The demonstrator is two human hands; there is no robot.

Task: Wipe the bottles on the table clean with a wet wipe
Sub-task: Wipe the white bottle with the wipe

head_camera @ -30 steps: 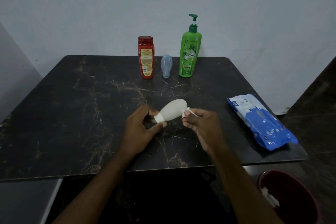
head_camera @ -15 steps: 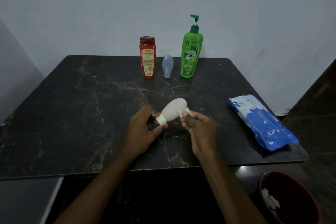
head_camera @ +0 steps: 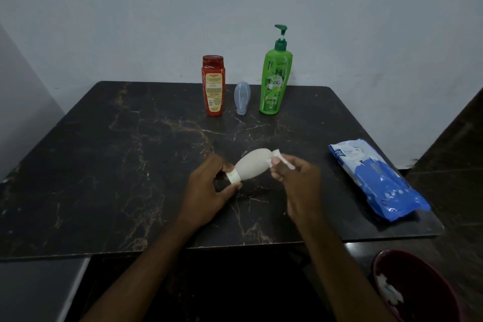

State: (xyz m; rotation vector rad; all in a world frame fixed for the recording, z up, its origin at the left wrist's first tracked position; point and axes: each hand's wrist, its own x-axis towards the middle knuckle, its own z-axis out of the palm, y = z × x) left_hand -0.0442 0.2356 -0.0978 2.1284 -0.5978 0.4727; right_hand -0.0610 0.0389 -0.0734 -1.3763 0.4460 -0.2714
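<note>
My left hand (head_camera: pixel 209 188) grips the capped neck of a small cream, pear-shaped bottle (head_camera: pixel 252 165), held tilted above the dark marble table (head_camera: pixel 109 165). My right hand (head_camera: pixel 296 180) pinches a white wet wipe (head_camera: pixel 279 161) against the bottle's rounded far end. At the table's back edge stand a red bottle (head_camera: pixel 213 85), a small grey-blue bottle (head_camera: pixel 242 98) and a tall green pump bottle (head_camera: pixel 274 78).
A blue and white pack of wet wipes (head_camera: pixel 376 178) lies near the table's right edge. A dark red bin (head_camera: pixel 415 287) with white wipes inside sits on the floor at the lower right. A pale wall rises behind the table.
My right hand with the wipe has shifted slightly up and right along the bottle's rounded end. The left hand keeps its grip on the neck.
</note>
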